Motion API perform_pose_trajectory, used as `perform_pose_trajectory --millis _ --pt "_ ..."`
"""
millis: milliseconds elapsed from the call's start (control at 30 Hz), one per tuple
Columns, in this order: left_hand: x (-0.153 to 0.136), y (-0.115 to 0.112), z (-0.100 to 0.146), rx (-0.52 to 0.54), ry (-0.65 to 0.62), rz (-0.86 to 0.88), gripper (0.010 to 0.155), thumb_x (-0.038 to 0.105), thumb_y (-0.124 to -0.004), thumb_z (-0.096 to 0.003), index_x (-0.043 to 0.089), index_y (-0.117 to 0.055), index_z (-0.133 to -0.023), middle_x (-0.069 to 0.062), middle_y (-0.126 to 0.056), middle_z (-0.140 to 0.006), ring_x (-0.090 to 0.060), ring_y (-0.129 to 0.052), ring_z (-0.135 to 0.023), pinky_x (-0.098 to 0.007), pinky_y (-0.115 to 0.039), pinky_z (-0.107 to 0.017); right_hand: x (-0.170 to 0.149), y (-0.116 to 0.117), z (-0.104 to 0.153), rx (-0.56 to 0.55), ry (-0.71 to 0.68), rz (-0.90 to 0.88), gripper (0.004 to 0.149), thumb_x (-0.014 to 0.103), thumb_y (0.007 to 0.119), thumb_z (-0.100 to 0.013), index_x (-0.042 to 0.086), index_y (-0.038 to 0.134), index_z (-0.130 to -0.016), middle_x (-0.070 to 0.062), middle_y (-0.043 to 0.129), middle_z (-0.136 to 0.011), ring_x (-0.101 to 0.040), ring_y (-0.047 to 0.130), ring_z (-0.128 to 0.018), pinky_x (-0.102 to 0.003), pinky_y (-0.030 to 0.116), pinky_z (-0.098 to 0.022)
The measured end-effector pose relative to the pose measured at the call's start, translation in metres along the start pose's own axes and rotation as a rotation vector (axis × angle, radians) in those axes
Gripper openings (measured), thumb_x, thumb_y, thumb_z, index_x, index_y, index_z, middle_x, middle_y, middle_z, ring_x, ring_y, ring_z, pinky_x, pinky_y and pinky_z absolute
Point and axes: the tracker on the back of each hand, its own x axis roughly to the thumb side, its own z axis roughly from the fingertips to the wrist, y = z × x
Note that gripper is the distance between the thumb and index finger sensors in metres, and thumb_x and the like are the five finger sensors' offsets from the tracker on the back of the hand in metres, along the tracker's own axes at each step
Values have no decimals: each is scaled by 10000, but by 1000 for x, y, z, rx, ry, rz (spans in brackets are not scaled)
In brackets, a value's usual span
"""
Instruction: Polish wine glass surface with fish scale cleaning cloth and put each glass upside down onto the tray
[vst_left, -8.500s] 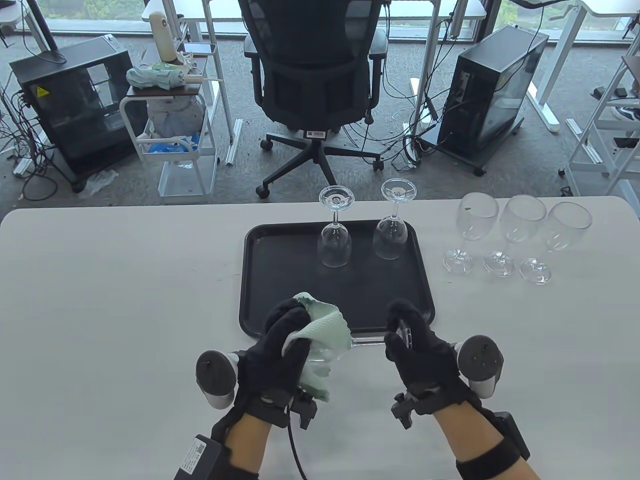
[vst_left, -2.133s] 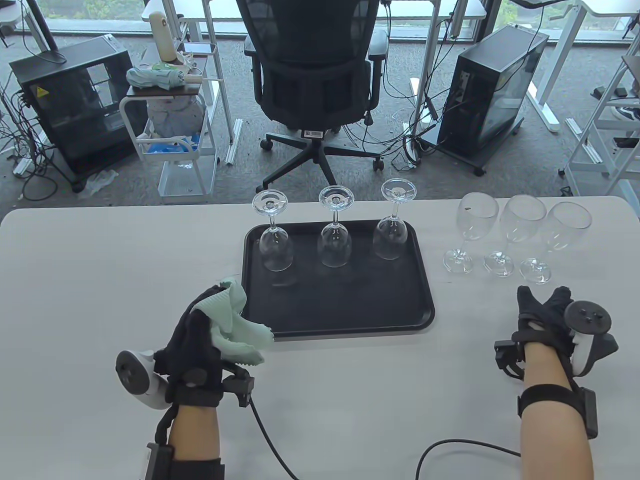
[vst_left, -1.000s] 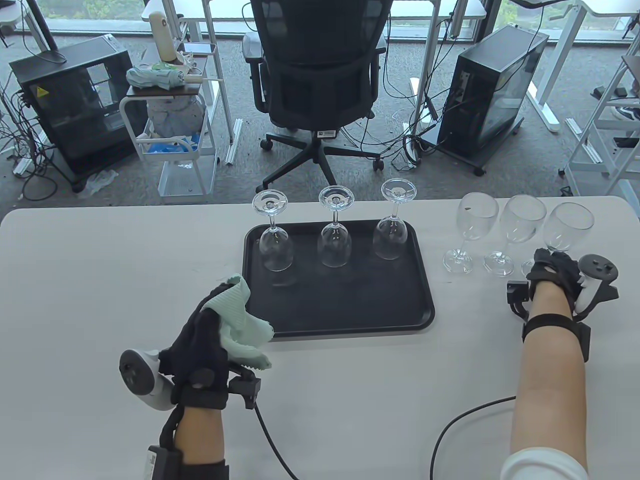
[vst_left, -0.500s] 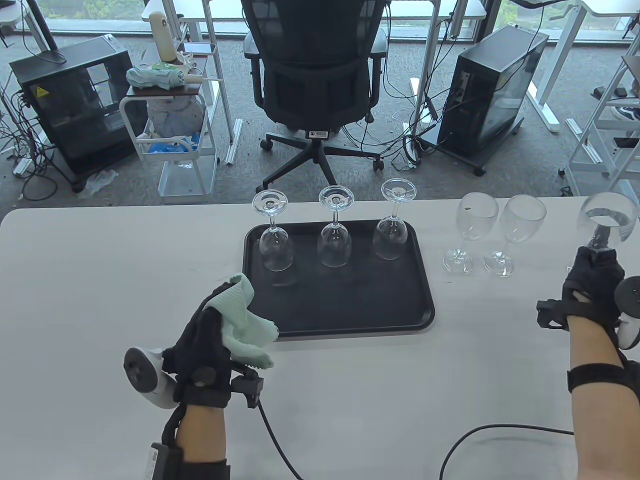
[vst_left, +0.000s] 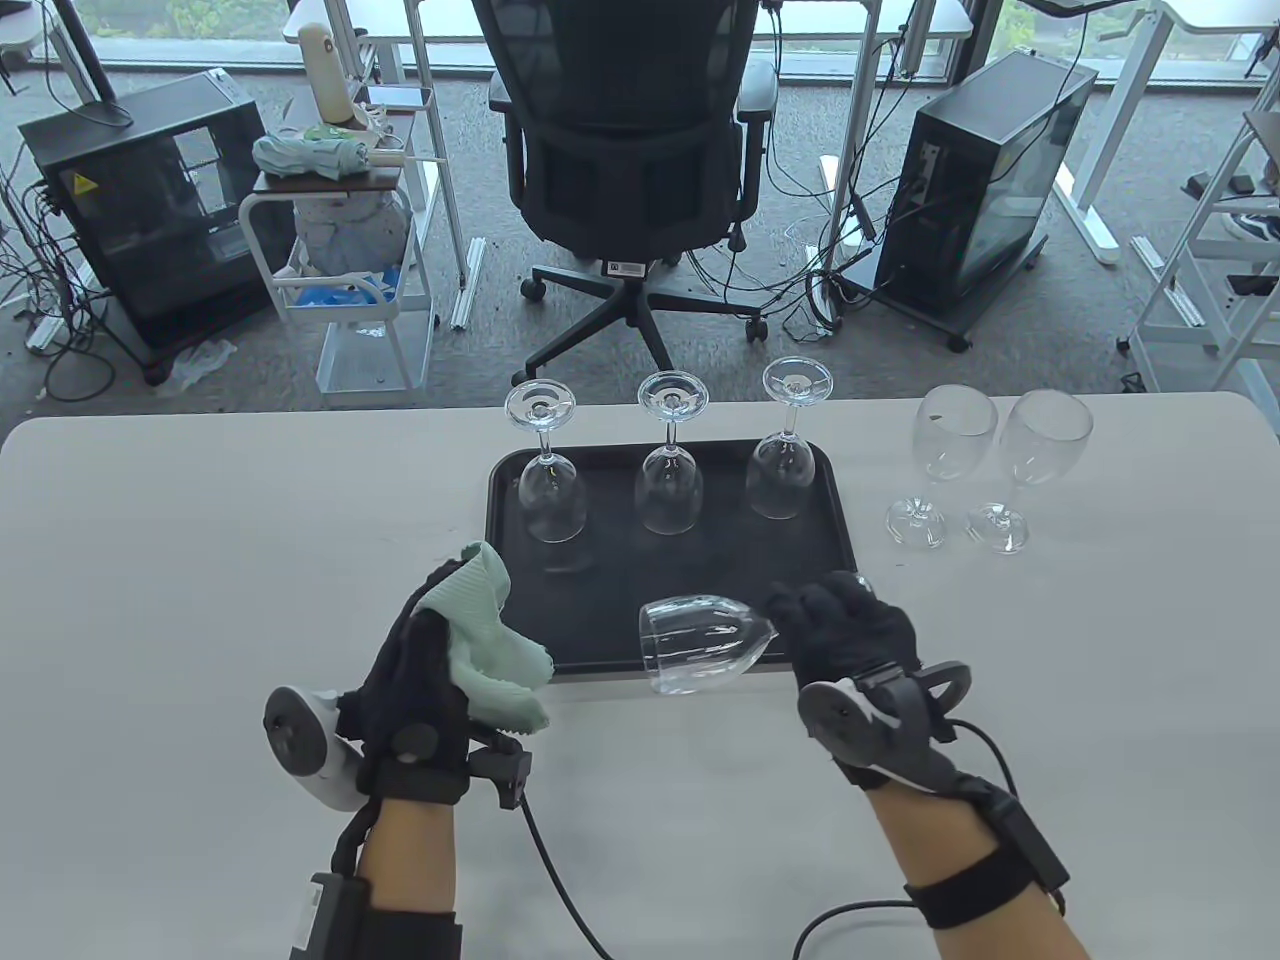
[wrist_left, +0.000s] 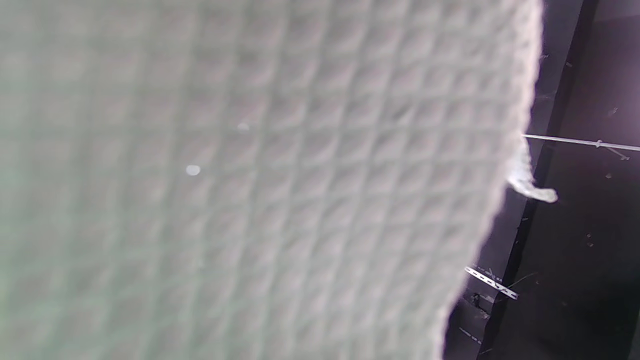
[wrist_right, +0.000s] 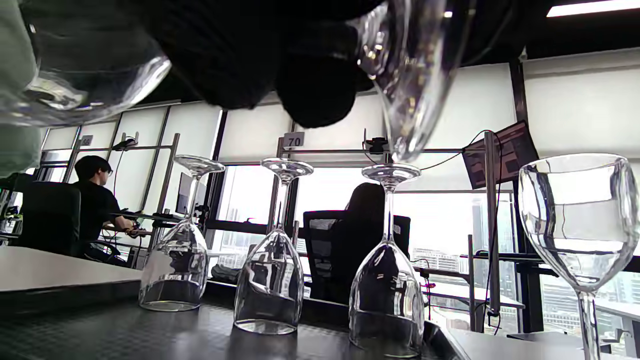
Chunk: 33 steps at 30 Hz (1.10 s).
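My left hand (vst_left: 440, 615) grips a pale green fish scale cloth (vst_left: 487, 640) just off the black tray's (vst_left: 610, 590) front left corner. That cloth (wrist_left: 250, 180) fills the left wrist view. My right hand (vst_left: 835, 620) holds a wine glass (vst_left: 700, 645) by its stem, lying on its side above the tray's front edge, bowl mouth pointing left toward the cloth. Three glasses stand upside down along the tray's back: left (vst_left: 550, 495), middle (vst_left: 670, 485), right (vst_left: 780, 475). In the right wrist view the held glass's foot (wrist_right: 410, 75) hangs at the top.
Two upright wine glasses (vst_left: 950, 440) (vst_left: 1042, 440) stand on the white table (vst_left: 200, 520) right of the tray; one (wrist_right: 575, 225) shows in the right wrist view. An office chair (vst_left: 630, 150) stands beyond the far table edge. Cables trail from both wrists.
My right hand has carried the glass from the far right to the tray's front edge and tipped it onto its side. The left hand with the cloth has barely moved.
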Motion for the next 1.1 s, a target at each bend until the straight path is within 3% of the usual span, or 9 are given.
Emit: perform_pose_trajectory --millis 200,467,567,667,767,833,900,967,1100 --pt "0 -30 0 -112 -29 -1 542 543 -591 -589 255 -675 -1040 -12 -645 -1153 -370 -529 -1097 -696 -466 -775 4 5 5 -10 -37 19 517 311 885 -477 362 731 -968 -33 895 -868 -298 757 -889 -472 756 -527" --pt "-23 -121 6 -438 95 -107 584 618 -497 -570 406 -497 -1114 49 -284 -1255 -337 -170 -1153 -746 -241 -770 -5 -13 14 -93 -10 -22 518 317 889 -480 357 726 -970 -26 894 -872 -295 763 -884 -464 763 -525" --pt "-30 -140 15 -443 95 -156 611 639 -579 -563 439 -439 -1123 46 -155 -1240 -338 -123 -1140 -760 -318 -764 -3 -20 19 -116 -5 -49 519 306 901 -475 345 735 -966 -36 898 -868 -305 775 -870 -472 769 -512" --pt "-30 -140 17 -346 15 -279 634 647 -677 -539 428 -463 -1095 18 -279 -1225 -352 -368 -1105 -677 -614 -699 -3 -24 23 -145 -35 -58 520 318 920 -468 351 744 -956 -24 906 -864 -296 796 -855 -467 787 -501" --pt "-19 -131 19 -232 -70 -333 569 616 -732 -519 327 -649 -1002 -13 -533 -1146 -358 -571 -1011 -653 -728 -593 -4 -28 25 -172 -96 -152 522 411 909 -479 367 719 -964 -19 877 -902 -295 780 -873 -470 799 -513" --pt "-12 -123 21 -187 -88 -325 551 604 -756 -516 315 -685 -979 -24 -587 -1115 -361 -615 -990 -655 -747 -570 -11 -28 25 -180 -123 -293 599 527 858 -484 379 623 -1015 -27 768 -1007 -307 681 -951 -452 802 -548" --pt "-8 -115 21 -134 -80 -331 547 603 -767 -512 308 -703 -968 -27 -613 -1102 -363 -641 -978 -654 -762 -555 -22 -24 24 -207 -149 -513 722 539 850 -486 386 458 -1073 -87 503 -1137 -364 424 -1041 -556 663 -672" --pt "-5 -108 21 -128 -73 -288 549 606 -761 -517 307 -698 -972 -28 -609 -1104 -365 -641 -978 -652 -764 -555 -34 -19 25 -217 -39 -628 822 588 821 -486 352 320 -1093 -126 396 -1149 -405 355 -1034 -566 643 -677" --pt "-4 -104 21 -168 -40 -213 549 607 -756 -527 304 -694 -980 -34 -601 -1111 -368 -634 -983 -652 -760 -559 -50 -1 18 -73 -9 -1125 847 544 881 -476 425 306 -1086 -130 418 -1160 -482 728 -917 -540 821 -532"
